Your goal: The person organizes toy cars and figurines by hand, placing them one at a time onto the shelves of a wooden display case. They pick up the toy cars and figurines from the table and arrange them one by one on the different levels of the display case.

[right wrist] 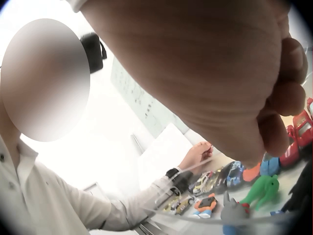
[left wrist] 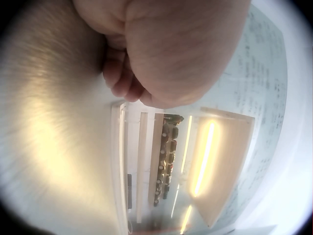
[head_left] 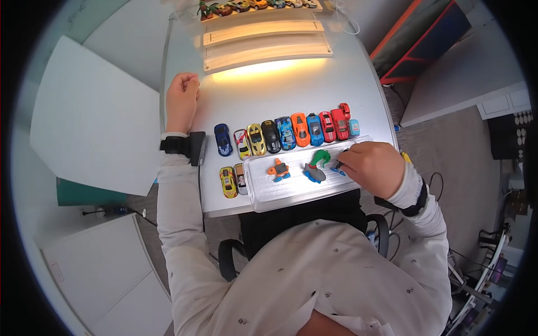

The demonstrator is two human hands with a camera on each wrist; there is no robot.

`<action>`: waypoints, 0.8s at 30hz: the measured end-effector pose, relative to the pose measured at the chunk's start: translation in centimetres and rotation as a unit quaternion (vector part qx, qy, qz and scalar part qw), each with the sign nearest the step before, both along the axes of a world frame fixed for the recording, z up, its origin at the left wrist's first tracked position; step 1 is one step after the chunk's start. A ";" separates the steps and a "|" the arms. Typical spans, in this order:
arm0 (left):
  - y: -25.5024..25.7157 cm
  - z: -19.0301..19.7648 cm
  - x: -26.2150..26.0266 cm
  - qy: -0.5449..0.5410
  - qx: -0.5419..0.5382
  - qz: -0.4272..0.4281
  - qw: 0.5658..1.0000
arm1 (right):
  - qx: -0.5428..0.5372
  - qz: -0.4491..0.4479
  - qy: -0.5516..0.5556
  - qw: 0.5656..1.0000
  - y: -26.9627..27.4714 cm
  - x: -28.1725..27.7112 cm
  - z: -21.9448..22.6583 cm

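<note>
My left hand (head_left: 182, 96) rests at the table's left side with loosely curled fingers, nothing held. At the right end of a clear plastic tray (head_left: 259, 204), my right hand (head_left: 374, 168) pinches a small black toy figure with blue parts (head_left: 339, 167), mostly hidden under the fingers. The right wrist view shows the figure's black part (right wrist: 299, 188) below the fingertips. Left of that hand in the tray are a green long-necked toy (head_left: 321, 157), a grey toy animal with blue feet (head_left: 314, 172), and an orange and grey toy with blue feet (head_left: 278, 170).
A row of toy cars (head_left: 272, 136) lines the table behind the tray. Two more cars, one a yellow car (head_left: 228, 182), sit left of it, one partly behind its edge. Further back stands a lit wooden tiered shelf (head_left: 266, 55) with several small cars on top.
</note>
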State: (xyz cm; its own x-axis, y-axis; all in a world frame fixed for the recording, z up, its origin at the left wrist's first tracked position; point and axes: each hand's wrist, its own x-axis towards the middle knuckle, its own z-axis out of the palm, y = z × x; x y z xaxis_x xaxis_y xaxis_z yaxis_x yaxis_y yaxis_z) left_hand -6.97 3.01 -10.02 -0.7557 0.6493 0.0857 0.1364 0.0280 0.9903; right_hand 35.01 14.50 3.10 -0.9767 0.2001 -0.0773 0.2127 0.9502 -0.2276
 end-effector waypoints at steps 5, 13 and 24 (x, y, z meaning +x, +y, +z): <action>0.1 0.2 0.5 -0.002 -0.003 -0.001 1.000 | 0.088 0.023 -0.074 0.993 0.1 -1.7 -1.9; 0.1 -0.2 -0.1 0.013 -0.014 0.002 1.000 | 0.120 -0.006 -0.151 0.981 -0.6 -2.9 -2.4; -0.1 0.0 0.1 0.009 -0.021 0.006 1.000 | 0.078 -0.035 -0.105 0.991 -0.6 -2.3 -3.1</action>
State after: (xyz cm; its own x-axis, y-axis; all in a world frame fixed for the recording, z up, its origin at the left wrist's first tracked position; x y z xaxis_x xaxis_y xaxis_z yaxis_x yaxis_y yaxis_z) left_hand -6.85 2.87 -10.02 -0.7618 0.6437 0.0722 0.1532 0.0708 0.9857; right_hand 32.76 13.89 -0.02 -0.9255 0.2924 -0.2406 0.3067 0.9515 -0.0234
